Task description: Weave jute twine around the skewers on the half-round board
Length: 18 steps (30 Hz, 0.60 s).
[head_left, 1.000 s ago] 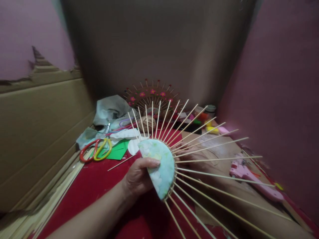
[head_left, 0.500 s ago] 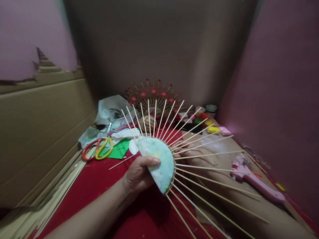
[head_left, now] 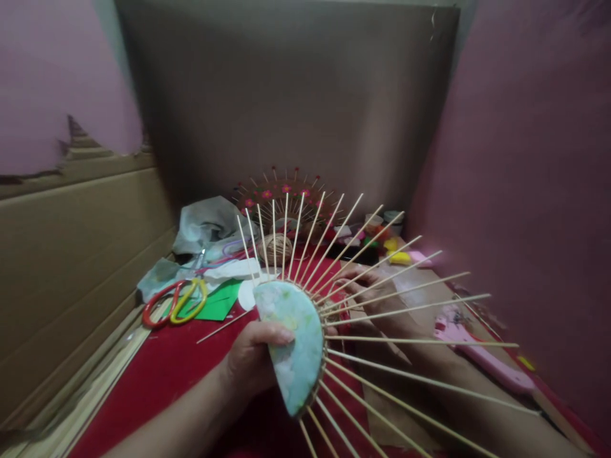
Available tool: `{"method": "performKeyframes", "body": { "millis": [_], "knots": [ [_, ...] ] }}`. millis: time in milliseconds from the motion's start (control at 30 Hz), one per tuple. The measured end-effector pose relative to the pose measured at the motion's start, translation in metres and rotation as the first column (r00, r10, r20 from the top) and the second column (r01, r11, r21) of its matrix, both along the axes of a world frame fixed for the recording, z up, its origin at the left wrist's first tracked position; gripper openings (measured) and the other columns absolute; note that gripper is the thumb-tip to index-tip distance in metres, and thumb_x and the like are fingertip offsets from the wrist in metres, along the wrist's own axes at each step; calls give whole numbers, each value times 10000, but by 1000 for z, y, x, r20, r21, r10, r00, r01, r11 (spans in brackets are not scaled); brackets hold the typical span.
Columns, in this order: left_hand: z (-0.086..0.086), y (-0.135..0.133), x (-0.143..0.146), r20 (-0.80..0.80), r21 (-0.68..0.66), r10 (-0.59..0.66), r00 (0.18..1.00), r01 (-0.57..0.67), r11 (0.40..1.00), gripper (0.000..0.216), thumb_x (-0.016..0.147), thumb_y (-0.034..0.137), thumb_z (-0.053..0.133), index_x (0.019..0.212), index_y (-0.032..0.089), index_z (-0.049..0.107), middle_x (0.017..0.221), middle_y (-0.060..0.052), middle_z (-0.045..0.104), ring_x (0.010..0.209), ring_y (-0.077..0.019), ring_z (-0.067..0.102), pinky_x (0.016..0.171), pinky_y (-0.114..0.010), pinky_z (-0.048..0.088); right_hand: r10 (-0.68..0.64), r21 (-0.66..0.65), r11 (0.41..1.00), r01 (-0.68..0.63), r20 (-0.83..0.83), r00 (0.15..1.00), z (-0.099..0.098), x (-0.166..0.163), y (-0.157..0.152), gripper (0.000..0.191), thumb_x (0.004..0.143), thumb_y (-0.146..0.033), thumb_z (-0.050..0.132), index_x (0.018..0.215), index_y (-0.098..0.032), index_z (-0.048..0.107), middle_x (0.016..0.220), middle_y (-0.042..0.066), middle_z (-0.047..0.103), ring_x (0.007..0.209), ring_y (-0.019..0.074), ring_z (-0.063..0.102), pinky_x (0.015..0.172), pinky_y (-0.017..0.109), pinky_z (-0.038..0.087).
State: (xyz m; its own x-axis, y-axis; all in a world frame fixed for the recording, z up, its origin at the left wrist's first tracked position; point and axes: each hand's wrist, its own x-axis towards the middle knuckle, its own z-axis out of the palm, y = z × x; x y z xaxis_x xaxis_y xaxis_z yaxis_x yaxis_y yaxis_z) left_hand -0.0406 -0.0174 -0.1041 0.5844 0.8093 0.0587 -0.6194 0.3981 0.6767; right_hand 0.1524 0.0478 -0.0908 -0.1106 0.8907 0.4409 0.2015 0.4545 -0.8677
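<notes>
My left hand [head_left: 258,350] grips a pale blue-green mottled half-disc [head_left: 296,346], thumb on its face and fingers hidden behind. Thin wooden sticks [head_left: 415,340] fan out from its curved edge, where a narrow band of twine runs between them. Behind the sticks on the right is my right hand [head_left: 363,286], its fingers curled and pinched on thin twine [head_left: 331,312]; the sticks partly cover it, and the strand is hard to make out.
Scissors [head_left: 191,302] with red and yellow handles lie left on green paper [head_left: 222,302]. A twine ball [head_left: 275,249] and a flowered stick fan [head_left: 286,191] stand at the back. A pink glue gun [head_left: 482,350] lies right. Cardboard [head_left: 86,235] walls the left side.
The half-disc and its sticks sit slightly lower and further left in view, with the sticks turned a little. My right hand shows higher behind the sticks, its fingers more visible.
</notes>
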Motion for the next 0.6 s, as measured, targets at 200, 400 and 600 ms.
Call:
{"method": "performKeyframes", "body": {
  "millis": [200,400,600],
  "knots": [
    [-3,0,-3,2,-26,5,1000,-5,1000,324,588,98,531,865,57,695,754,-124,704,682,-218,660,656,-288,520,-66,19,998,65,22,998,4,9,4,98,728,-261,595,717,-175,641,732,22,651,718,178,593,672,301,444],
    [1,-3,-1,-26,-32,2,1000,-3,999,354,588,111,520,892,47,691,751,-141,701,699,-239,659,652,-308,518,-177,64,982,180,-49,983,-1,18,15,81,715,-289,606,698,-217,638,719,16,619,709,181,542,695,320,392],
    [-1,-2,-2,-41,-56,14,999,-16,998,342,581,109,532,875,65,700,783,-138,703,707,-239,663,653,-316,528,-135,-61,990,126,-195,972,10,16,11,91,657,-281,664,627,-203,627,640,2,563,638,153,470,636,297,367]
  ]
}}
